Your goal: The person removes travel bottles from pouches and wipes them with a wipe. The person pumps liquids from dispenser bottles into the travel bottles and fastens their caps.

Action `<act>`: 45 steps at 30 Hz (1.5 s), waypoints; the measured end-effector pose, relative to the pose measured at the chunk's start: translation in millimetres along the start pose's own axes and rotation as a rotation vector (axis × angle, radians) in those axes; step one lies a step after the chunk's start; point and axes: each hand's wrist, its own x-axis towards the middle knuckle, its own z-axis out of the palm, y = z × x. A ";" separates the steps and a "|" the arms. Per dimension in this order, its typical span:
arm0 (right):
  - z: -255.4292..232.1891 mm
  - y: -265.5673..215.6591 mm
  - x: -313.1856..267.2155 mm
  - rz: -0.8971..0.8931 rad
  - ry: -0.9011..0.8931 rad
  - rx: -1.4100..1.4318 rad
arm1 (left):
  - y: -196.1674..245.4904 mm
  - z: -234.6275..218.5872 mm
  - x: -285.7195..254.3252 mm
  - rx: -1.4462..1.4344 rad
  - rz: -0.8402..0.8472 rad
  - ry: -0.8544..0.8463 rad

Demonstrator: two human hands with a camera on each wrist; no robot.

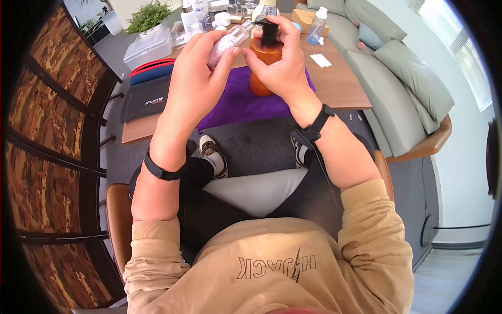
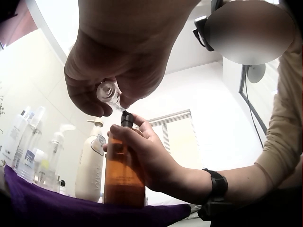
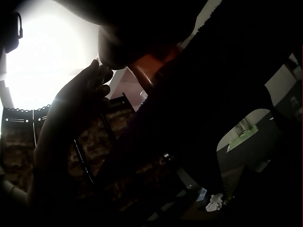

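Observation:
In the head view an amber pump bottle with a black pump stands upright on a purple cloth. The right hand is curled round its upper part and pump. The left hand grips a small clear bottle, tilted, its neck close to the pump's spout. From the left wrist view, the small bottle hangs tilted in the left hand, just above the pump; whether they touch cannot be told. The right wrist view is very dark.
Behind the hands, several bottles and jars crowd the wooden table. At the left are a clear plastic box, a plant and a dark pouch. A clear pump bottle, cardboard box and white paper lie right.

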 end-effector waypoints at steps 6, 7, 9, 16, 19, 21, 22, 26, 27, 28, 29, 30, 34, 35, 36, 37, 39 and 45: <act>-2.9 -4.9 0.2 0.006 -0.052 -0.050 | -21.0 -16.7 6.4 0.045 0.008 0.068; -2.8 -4.0 0.1 0.022 -0.053 -0.053 | -23.7 -21.4 7.9 0.027 -0.040 0.084; -2.9 -5.8 1.8 0.033 -0.032 -0.052 | -29.1 -31.1 10.6 0.021 -0.095 0.115; -9.7 -13.2 9.1 0.078 -0.052 0.012 | -19.9 -73.3 15.8 -0.055 -0.367 0.162; -9.8 -25.7 23.1 -0.039 0.023 -0.079 | -20.6 -86.0 15.6 -0.007 -0.389 0.139; -17.2 -32.5 37.2 -0.197 0.047 -0.189 | -18.0 -97.0 16.7 0.012 -0.446 0.112; -14.5 -37.6 40.2 -0.199 0.039 -0.188 | -21.4 -100.2 16.6 0.065 -0.443 0.062; -0.4 -71.2 34.7 -0.374 -0.030 -0.072 | -19.9 -108.2 16.4 0.204 -0.465 -0.070; 4.2 -80.6 30.9 -0.373 -0.197 -0.127 | -30.3 -106.2 12.8 0.204 -0.460 -0.076; 16.4 -91.3 28.9 -0.243 -0.314 -0.092 | -45.5 -102.3 7.9 0.161 -0.416 -0.075; 29.5 -100.3 26.4 -0.112 -0.429 -0.055 | -58.9 -98.9 4.1 0.117 -0.373 -0.075; 37.9 -102.9 23.1 0.011 -0.542 -0.091 | -55.0 -101.1 5.5 0.118 -0.367 -0.081; 65.1 -75.4 -4.1 0.087 -0.681 -0.198 | -50.2 -105.9 6.6 0.099 -0.492 -0.199; 69.5 -68.2 -9.0 0.090 -0.712 -0.250 | -53.5 -105.1 6.6 0.125 -0.470 -0.189; 72.7 -59.7 -15.0 0.093 -0.723 -0.275 | -54.4 -104.6 6.3 0.126 -0.462 -0.196; 75.4 -49.4 -17.8 0.095 -0.713 -0.279 | -54.3 -104.8 5.8 0.130 -0.459 -0.186; 80.3 -34.8 -18.4 0.047 -0.760 -0.310 | -52.8 -104.7 5.6 0.132 -0.454 -0.183; 80.3 -29.4 -0.6 0.145 -0.676 -0.258 | -47.3 -107.8 4.7 0.044 -0.517 -0.240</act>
